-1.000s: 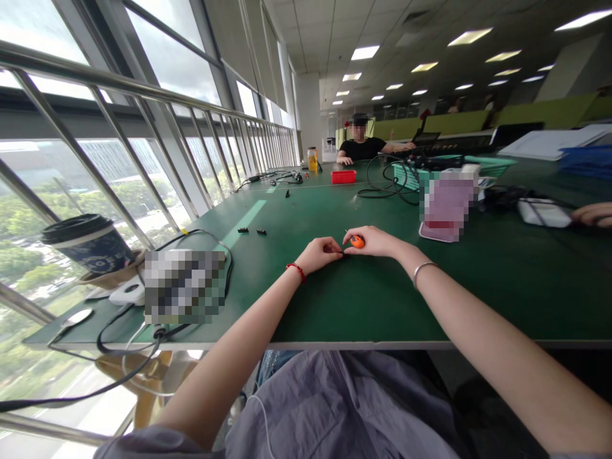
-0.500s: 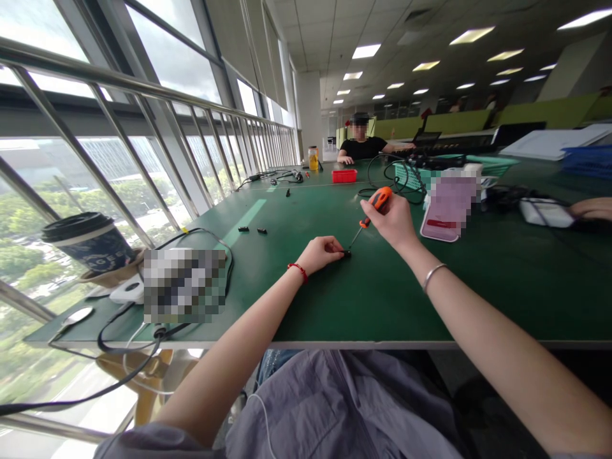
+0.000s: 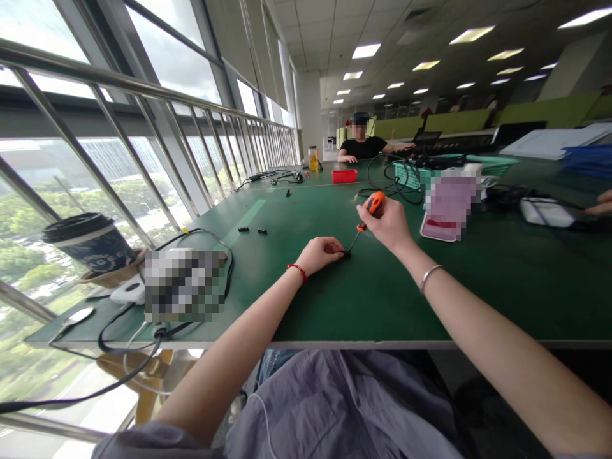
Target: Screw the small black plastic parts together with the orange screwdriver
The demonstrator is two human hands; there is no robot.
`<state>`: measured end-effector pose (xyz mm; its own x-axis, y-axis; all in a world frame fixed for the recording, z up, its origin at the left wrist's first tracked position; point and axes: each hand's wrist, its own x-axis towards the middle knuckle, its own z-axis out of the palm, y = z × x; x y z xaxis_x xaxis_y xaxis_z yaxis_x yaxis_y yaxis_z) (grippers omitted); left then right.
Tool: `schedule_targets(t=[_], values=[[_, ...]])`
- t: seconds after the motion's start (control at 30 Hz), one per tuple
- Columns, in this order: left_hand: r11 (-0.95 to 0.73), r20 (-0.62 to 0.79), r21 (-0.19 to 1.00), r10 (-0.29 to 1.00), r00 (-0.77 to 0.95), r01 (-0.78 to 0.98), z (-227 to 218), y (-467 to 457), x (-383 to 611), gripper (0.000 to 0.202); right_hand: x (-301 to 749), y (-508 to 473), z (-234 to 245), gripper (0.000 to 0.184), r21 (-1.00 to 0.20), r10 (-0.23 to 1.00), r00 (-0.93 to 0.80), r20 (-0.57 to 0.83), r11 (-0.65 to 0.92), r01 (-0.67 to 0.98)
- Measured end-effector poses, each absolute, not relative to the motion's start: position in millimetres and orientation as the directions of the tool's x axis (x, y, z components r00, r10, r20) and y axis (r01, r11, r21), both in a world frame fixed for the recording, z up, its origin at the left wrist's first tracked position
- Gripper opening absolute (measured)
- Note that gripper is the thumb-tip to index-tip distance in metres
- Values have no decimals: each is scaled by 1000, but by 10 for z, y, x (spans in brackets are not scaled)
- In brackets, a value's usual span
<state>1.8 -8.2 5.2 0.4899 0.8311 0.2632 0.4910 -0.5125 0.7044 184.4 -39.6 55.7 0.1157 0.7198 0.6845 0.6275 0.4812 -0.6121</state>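
My left hand rests on the green tabletop, its fingertips closed on a small black part whose kind I cannot make out. My right hand grips the orange and black handle of a screwdriver. The screwdriver leans, and its thin metal shaft runs down to the black part, where the tip seems to touch it. Two more small black pieces lie beyond my left hand, and another small dark piece is farther off.
A lidded paper cup in a holder and looped cables stand at left. Right of my hands lies a phone. Behind it is a teal basket with cables. A red box sits farther back; a person is at the far end.
My right hand has shifted slightly left and down, and the screwdriver has tilted a little more upright. My left hand holds its place. The hand at the far right edge has moved.
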Motion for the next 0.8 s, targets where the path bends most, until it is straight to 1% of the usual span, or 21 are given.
schedule_targets(t=[0.2, 0.37, 0.43, 0.53, 0.57, 0.7, 0.73, 0.8], values=[[-526, 271, 669, 830, 487, 525, 50, -98, 17, 13, 1844, -392, 546, 22, -620, 747, 104, 656, 456, 639], [-557, 310, 606, 823, 476, 568, 35, -105, 17, 14, 1835, -388, 543, 30, -617, 721, 106, 685, 496, 611], [-561, 310, 592, 821, 479, 579, 33, -104, 17, 16, 1829, -400, 551, 27, -609, 708, 94, 700, 522, 597], [-558, 305, 584, 824, 478, 589, 35, -103, 18, 16, 1825, -429, 558, 16, -575, 692, 72, 718, 531, 622], [-557, 305, 582, 825, 476, 593, 37, -104, 19, 16, 1827, -438, 555, 18, -561, 682, 74, 728, 529, 637], [-552, 299, 575, 829, 472, 604, 47, -115, 24, 15, 1842, -446, 536, 39, -515, 630, 80, 772, 547, 660], [-550, 298, 575, 830, 471, 606, 50, -118, 25, 15, 1845, -444, 534, 41, -511, 628, 76, 774, 550, 660], [-547, 297, 574, 832, 468, 609, 53, -123, 26, 15, 1844, -440, 539, 41, -516, 631, 89, 771, 536, 668]])
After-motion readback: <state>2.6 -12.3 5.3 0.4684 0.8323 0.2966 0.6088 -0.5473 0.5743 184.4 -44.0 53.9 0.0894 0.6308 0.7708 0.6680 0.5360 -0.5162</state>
